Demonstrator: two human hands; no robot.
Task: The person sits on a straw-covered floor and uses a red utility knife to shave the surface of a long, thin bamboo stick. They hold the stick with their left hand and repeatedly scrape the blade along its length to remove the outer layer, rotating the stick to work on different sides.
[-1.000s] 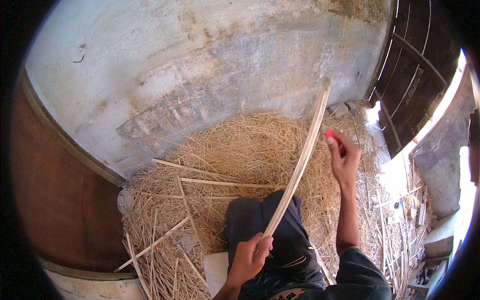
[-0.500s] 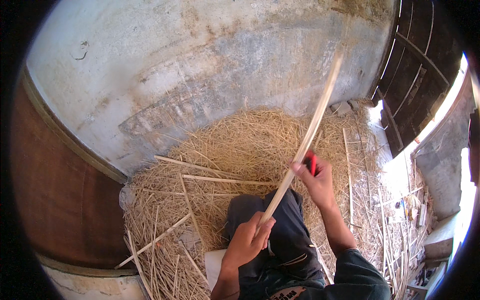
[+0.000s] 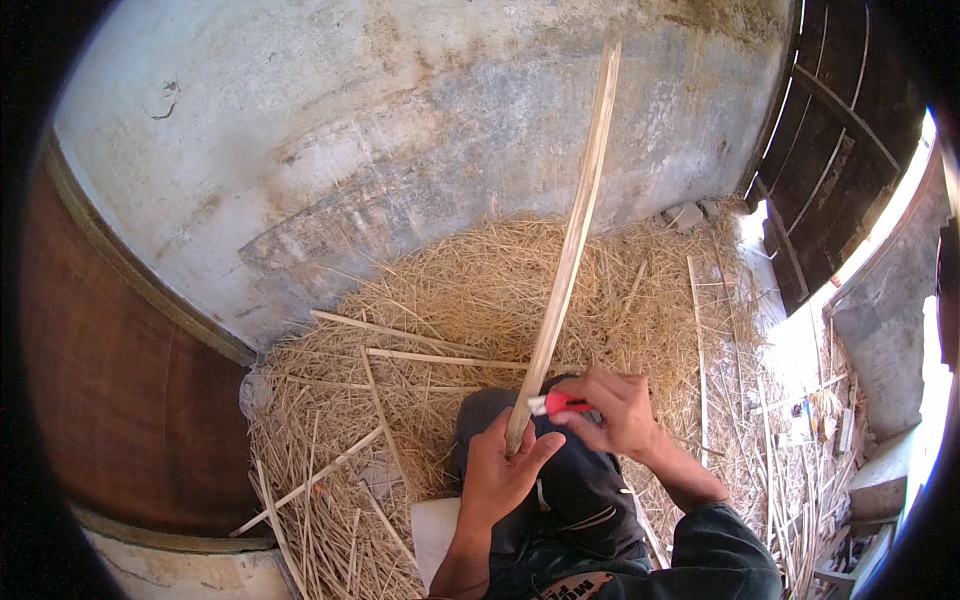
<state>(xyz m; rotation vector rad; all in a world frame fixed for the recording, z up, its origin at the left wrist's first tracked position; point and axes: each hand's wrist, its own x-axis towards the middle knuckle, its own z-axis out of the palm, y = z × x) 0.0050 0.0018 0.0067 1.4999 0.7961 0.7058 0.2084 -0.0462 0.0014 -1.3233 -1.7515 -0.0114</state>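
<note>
My left hand is closed around the lower end of a long pale wooden strip, which looks like split bamboo. The strip rises steeply away from me, its far tip in front of the wall. My right hand grips a red-handled utility knife. Its pale blade end points left and lies at the strip's edge, just above my left hand. Whether the blade touches the strip I cannot tell. Both hands are over my dark trousers.
Straw-like shavings cover the floor up to the stained wall. Loose strips lie across them, with more piled at the lower left. A brown panel stands at the left, dark boards at the right, and grey blocks near the wall.
The strip has swung left and stands more upright, with my left hand nearer its end. My right hand has moved down and toward me, bringing the knife close to my left hand.
</note>
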